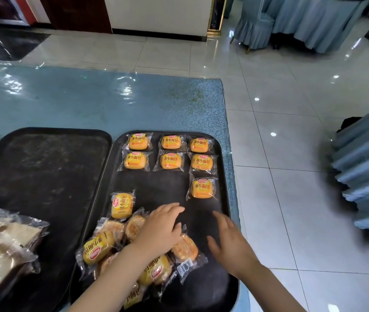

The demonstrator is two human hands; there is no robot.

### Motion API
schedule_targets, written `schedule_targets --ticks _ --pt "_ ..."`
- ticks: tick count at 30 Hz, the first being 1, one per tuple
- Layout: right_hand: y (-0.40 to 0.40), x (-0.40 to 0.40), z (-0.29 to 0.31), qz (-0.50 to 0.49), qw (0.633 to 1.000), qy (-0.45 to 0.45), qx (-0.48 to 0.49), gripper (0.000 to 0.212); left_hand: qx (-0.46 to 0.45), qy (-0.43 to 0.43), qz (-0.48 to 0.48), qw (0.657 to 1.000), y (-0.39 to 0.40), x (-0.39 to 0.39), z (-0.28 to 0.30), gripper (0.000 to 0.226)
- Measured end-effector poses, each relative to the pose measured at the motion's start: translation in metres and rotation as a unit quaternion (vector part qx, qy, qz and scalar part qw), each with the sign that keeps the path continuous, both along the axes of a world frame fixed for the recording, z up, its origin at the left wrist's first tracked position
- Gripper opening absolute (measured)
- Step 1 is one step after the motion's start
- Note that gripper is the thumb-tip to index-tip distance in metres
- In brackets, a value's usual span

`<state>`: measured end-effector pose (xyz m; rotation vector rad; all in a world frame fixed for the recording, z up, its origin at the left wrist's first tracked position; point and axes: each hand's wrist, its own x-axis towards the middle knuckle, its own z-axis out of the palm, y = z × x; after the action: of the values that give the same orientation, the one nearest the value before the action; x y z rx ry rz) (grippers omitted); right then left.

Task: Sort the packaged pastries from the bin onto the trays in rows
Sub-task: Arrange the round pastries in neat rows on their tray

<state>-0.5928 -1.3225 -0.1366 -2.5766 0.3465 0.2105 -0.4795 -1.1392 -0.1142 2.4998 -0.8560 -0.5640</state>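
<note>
A black tray [174,190] on the right holds several yellow packaged buns [171,161] set in rows at its far end, with one more [202,188] below the right column. A loose heap of wrapped pastries [102,244] lies at the tray's near left, and a single yellow bun [121,205] sits just beyond it. My left hand [161,228] rests flat on the heap with fingers stretched forward. My right hand [228,242] hovers over the bare tray to the right, fingers spread, holding nothing.
A second black tray [44,167] lies to the left, with wrapped brown pastries [1,244] at its near left corner. Both trays sit on a blue plastic-covered table [102,102]. The table edge runs along the right tray. Beyond it are tiled floor and draped chairs [363,167].
</note>
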Motion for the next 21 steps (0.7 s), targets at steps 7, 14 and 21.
schedule_targets --ticks 7,14,21 --pt "0.044 -0.039 -0.017 -0.038 0.994 0.037 0.096 0.069 -0.039 -0.048 0.010 0.998 0.046 -0.059 0.007 0.035" --pt "0.077 -0.041 -0.024 -0.014 1.000 0.027 0.006 0.084 0.079 -0.080 -0.046 0.993 0.065 -0.083 -0.012 0.042" --pt "0.074 -0.036 -0.018 -0.075 0.994 -0.003 0.078 0.058 0.019 -0.066 -0.020 0.997 0.063 -0.084 -0.008 0.056"
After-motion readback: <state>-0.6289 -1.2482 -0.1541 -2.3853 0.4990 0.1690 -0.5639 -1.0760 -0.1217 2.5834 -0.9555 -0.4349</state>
